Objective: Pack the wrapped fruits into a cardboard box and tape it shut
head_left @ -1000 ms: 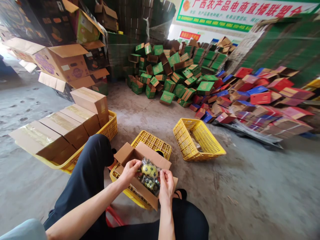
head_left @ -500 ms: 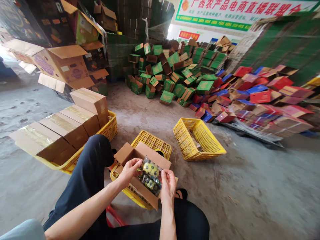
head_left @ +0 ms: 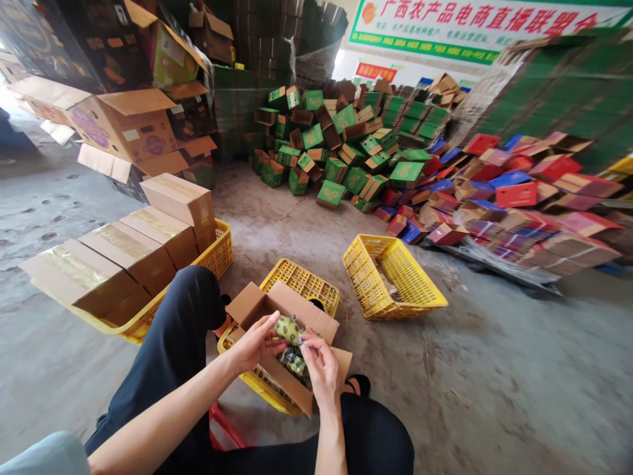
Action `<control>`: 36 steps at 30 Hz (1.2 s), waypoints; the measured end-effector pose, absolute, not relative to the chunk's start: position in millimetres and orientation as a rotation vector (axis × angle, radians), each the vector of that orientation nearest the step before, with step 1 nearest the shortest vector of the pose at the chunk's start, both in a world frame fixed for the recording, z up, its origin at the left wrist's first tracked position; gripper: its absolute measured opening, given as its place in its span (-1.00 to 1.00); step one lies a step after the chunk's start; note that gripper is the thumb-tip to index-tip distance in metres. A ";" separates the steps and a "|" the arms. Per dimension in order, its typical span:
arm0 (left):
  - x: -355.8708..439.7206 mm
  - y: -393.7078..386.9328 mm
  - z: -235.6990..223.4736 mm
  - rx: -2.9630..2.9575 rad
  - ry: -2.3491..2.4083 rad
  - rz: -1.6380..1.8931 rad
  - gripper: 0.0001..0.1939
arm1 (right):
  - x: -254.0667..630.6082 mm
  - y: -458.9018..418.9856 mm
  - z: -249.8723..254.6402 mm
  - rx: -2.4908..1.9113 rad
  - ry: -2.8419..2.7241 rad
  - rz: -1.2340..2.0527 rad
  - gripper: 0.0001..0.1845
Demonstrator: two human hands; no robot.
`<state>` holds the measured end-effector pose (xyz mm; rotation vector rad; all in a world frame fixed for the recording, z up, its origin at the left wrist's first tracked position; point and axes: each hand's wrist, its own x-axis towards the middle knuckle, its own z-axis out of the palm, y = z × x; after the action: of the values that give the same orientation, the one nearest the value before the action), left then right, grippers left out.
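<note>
Above an open cardboard box, I hold a clear plastic bag with a yellow-green, dark-spotted content that looks like fruit. My left hand is closed on the bag's left end, thumb on top. The fingers of my right hand pinch its gathered right end. More such bags lie inside the box, partly hidden by my hands. The box rests on a yellow plastic crate between my legs, its flaps spread outward.
At left, a yellow crate carries several taped cartons. Another yellow crate stands to the right with something in it. Farther back are heaps of green boxes and red and blue boxes. Large cartons are stacked at back left.
The bag's right end, spread between both hands before, is now gathered in my right fingers. My right hand has moved slightly left, nearer my left hand.
</note>
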<state>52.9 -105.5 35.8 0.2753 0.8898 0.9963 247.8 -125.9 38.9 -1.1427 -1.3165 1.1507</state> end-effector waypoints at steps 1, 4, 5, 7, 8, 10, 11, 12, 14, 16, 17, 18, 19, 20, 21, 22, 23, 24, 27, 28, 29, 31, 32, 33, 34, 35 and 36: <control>51.4 -104.0 34.2 0.270 0.902 1.023 -0.47 | 248.1 -125.8 38.2 -1.138 -1.339 1.147 -0.78; 48.1 -100.5 30.4 0.267 0.897 1.112 -0.45 | 249.7 -122.9 33.1 -1.156 -1.337 1.126 -0.75; 47.6 -100.0 29.9 0.270 0.890 1.136 -0.43 | 250.0 -121.5 30.7 -1.170 -1.306 1.130 -0.72; 47.4 -99.9 30.6 0.283 0.887 1.174 -0.38 | 250.2 -118.5 25.7 -1.202 -1.207 1.177 -0.60; 47.6 -100.4 31.6 0.294 0.890 1.187 -0.35 | 250.0 -117.5 23.6 -1.218 -1.146 1.212 -0.52; 48.5 -102.5 34.4 0.330 0.883 1.199 -0.24 | 249.1 -116.6 21.0 -1.247 -1.029 1.294 -0.37; 49.1 -104.0 35.9 0.355 0.868 1.196 -0.18 | 248.3 -116.9 20.9 -1.256 -0.985 1.337 -0.33; 49.9 -105.5 37.2 0.383 0.846 1.189 -0.13 | 247.5 -117.7 21.6 -1.262 -0.949 1.375 -0.30; 51.5 -108.5 39.1 0.439 0.790 1.167 -0.06 | 245.3 -119.9 25.1 -1.263 -0.908 1.435 -0.29; 52.9 -110.5 39.6 0.485 0.742 1.142 -0.05 | 242.7 -122.3 30.2 -1.256 -0.898 1.474 -0.30; 53.3 -110.9 39.5 0.502 0.725 1.130 -0.07 | 241.6 -123.3 32.7 -1.250 -0.896 1.485 -0.31; 53.4 -110.8 39.2 0.515 0.715 1.116 -0.08 | 240.6 -124.0 34.7 -1.242 -0.897 1.491 -0.34; 53.2 -110.4 38.7 0.527 0.711 1.101 -0.10 | 239.8 -124.4 36.0 -1.233 -0.898 1.485 -0.37; 52.7 -109.6 38.2 0.536 0.712 1.087 -0.12 | 239.4 -124.4 36.5 -1.224 -0.901 1.465 -0.40; 51.9 -108.7 37.8 0.546 0.719 1.074 -0.13 | 239.4 -124.0 36.0 -1.218 -0.906 1.432 -0.43; 51.0 -107.7 37.3 0.555 0.734 1.063 -0.16 | 239.8 -123.2 34.6 -1.216 -0.915 1.390 -0.45; 50.1 -106.7 36.8 0.565 0.757 1.054 -0.18 | 240.4 -122.0 32.5 -1.218 -0.932 1.352 -0.45; 49.2 -106.0 36.4 0.575 0.787 1.045 -0.21 | 241.3 -120.6 29.9 -1.221 -0.953 1.319 -0.46; 48.0 -105.5 35.6 0.582 0.877 1.016 -0.25 | 244.1 -116.4 22.8 -1.207 -1.011 1.270 -0.49; 48.1 -105.9 35.7 0.575 0.893 1.002 -0.23 | 244.7 -115.6 21.6 -1.192 -1.023 1.266 -0.51; 48.4 -106.4 35.9 0.566 0.901 0.988 -0.21 | 245.0 -115.4 21.4 -1.178 -1.032 1.266 -0.54; 49.3 -107.7 36.7 0.556 0.900 0.967 -0.21 | 244.9 -116.6 23.5 -1.158 -1.064 1.283 -0.61; 49.7 -108.3 37.1 0.558 0.896 0.964 -0.22 | 244.6 -117.8 25.4 -1.154 -1.090 1.292 -0.65; 50.1 -108.8 37.4 0.565 0.894 0.966 -0.25 | 244.2 -119.2 27.5 -1.153 -1.119 1.296 -0.68; 50.3 -109.2 37.3 0.572 0.892 0.973 -0.29 | 243.8 -120.5 29.6 -1.154 -1.145 1.294 -0.72; 50.5 -109.4 36.9 0.577 0.892 0.980 -0.32 | 243.4 -121.6 31.3 -1.156 -1.167 1.290 -0.74; 50.5 -109.5 36.2 0.578 0.895 0.989 -0.34 | 243.0 -122.2 32.5 -1.157 -1.181 1.285 -0.75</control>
<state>50.5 -109.5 36.2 0.5778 0.8947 0.9886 243.0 -122.2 32.5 -1.1573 -1.1812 1.2855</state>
